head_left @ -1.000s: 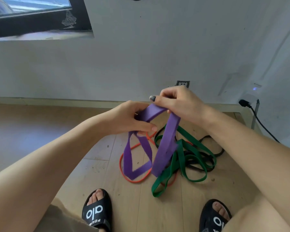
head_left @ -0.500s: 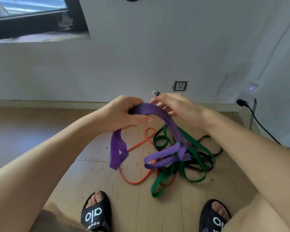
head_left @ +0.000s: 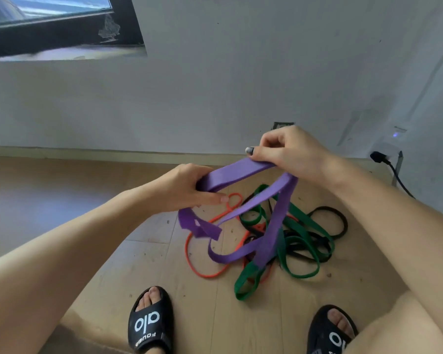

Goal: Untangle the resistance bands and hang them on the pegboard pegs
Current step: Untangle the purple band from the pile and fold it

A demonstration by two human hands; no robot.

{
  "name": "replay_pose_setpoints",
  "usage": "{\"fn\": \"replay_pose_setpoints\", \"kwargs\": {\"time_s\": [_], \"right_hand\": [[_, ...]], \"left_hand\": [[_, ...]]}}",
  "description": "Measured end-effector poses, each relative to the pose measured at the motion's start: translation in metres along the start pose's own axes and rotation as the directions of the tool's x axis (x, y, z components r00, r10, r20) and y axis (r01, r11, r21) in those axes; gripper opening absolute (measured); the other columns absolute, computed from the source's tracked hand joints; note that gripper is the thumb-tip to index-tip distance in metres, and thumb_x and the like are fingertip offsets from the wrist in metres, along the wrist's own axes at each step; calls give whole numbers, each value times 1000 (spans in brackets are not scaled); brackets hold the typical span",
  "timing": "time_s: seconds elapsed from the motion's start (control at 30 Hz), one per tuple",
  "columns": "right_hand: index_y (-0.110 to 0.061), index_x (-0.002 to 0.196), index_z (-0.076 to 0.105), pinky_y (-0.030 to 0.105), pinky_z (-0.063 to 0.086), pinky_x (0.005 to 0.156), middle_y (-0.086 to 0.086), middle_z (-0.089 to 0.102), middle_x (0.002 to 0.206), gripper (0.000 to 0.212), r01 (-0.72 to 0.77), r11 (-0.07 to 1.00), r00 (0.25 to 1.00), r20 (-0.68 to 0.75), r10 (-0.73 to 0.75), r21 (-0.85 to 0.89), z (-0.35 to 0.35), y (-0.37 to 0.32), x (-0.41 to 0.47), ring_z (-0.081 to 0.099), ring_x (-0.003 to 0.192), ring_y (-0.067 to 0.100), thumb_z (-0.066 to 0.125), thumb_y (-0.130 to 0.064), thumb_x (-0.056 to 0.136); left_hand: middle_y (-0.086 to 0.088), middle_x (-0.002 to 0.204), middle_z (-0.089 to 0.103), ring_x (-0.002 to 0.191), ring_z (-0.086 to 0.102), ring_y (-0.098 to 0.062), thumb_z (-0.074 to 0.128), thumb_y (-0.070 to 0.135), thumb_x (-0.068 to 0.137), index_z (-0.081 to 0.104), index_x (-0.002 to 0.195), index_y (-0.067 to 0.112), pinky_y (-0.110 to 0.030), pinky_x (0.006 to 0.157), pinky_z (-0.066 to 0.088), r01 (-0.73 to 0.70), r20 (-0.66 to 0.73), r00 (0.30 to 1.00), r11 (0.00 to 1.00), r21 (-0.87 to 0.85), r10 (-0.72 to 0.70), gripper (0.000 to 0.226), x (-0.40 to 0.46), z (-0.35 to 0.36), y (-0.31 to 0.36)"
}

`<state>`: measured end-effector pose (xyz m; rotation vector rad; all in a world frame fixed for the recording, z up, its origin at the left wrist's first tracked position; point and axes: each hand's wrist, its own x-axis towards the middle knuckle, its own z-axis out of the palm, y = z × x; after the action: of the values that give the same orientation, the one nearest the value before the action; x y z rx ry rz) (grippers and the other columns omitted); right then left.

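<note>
**Purple band lifted, the rest in a heap on the floor**

You hold the purple band (head_left: 241,175) up between your two hands. It is a wide, flat, matte strip, smooth and rubbery in look. Your left hand (head_left: 187,190) grips one end of the raised span, fingers curled round it and thumb laid along the underside. Your right hand (head_left: 289,154) pinches the other end, fingers bent over the strip. From your right hand two lengths hang down; one sweeps into a loop near the floor, and a twisted fold dangles below your left hand.

Beneath lies the tangle on the pale wooden floor (head_left: 143,264). The green band (head_left: 304,272) is flat and narrower, folded into several loops. The black band (head_left: 335,221) threads through it, thin and dark. The orange band (head_left: 202,273) is the slimmest, almost a cord, curved in an open ring to the left. The purple strip's lower part crosses over the green and orange ones.
</note>
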<state>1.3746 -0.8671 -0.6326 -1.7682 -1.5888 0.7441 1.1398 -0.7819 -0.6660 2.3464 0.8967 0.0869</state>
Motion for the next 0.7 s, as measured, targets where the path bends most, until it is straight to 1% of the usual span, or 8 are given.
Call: {"fn": "replay_pose_setpoints", "kwargs": {"time_s": [0.07,0.17,0.2,0.27,0.37,0.43,0.57,0.7], "right_hand": [[-18,74,67,28,39,69,-12,59,62,36,-21,1000,997,79,22,-19,3,0,-2,52,62,5,64,-48,95],[-24,93,72,28,47,74,-9,73,82,38,-51,995,972,235,28,90,19,-8,-10,65,74,2,56,-58,97],[-22,92,73,32,50,75,-4,74,83,43,-33,994,966,258,5,104,28,-11,-11,67,76,7,55,-61,96],[-15,83,71,38,45,67,6,67,72,46,6,991,967,252,-40,134,42,-19,-12,59,65,17,59,-58,96],[-16,68,63,32,35,59,1,50,58,36,-13,982,979,201,-26,189,39,-22,-7,45,57,15,66,-37,97],[-16,66,61,30,33,57,-1,46,54,34,-23,973,989,148,-12,231,27,-19,-3,42,53,14,68,-32,95],[-17,58,58,23,34,53,-5,48,48,41,-62,982,996,78,49,177,13,-10,3,44,46,9,70,-32,94],[-16,68,67,23,40,56,1,60,63,41,-86,991,977,205,64,100,13,-13,-2,53,51,9,63,-45,97]], "left_hand": [[9,56,49,50,43,-9,80,45,82,55,71,20,-18,49,37,-26,-33,999,1000,0,26,37,-1,-1,2],[5,73,67,62,58,-10,77,48,82,68,90,23,-23,58,48,-156,-58,986,987,-44,154,28,-1,-5,13],[7,72,66,61,56,-8,78,44,83,69,90,25,-20,56,46,-191,-69,980,980,-62,186,22,-1,-6,17],[11,60,55,54,45,-5,81,38,83,65,80,27,-16,51,36,-201,-52,979,977,-77,197,19,-2,-6,21],[12,58,48,52,41,-6,84,38,80,58,74,27,-17,50,35,-96,36,994,991,-91,99,29,-4,-2,10],[13,62,48,54,41,-6,84,37,81,56,78,23,-19,53,35,-37,60,997,994,-107,44,31,-4,-3,-2],[8,67,40,58,38,-8,78,34,88,40,79,21,-20,56,34,-99,-14,995,993,59,100,41,-1,-6,-10],[5,69,42,63,37,-15,70,31,94,36,84,16,-22,59,35,-176,-47,982,975,137,184,38,1,-3,-7]]}}
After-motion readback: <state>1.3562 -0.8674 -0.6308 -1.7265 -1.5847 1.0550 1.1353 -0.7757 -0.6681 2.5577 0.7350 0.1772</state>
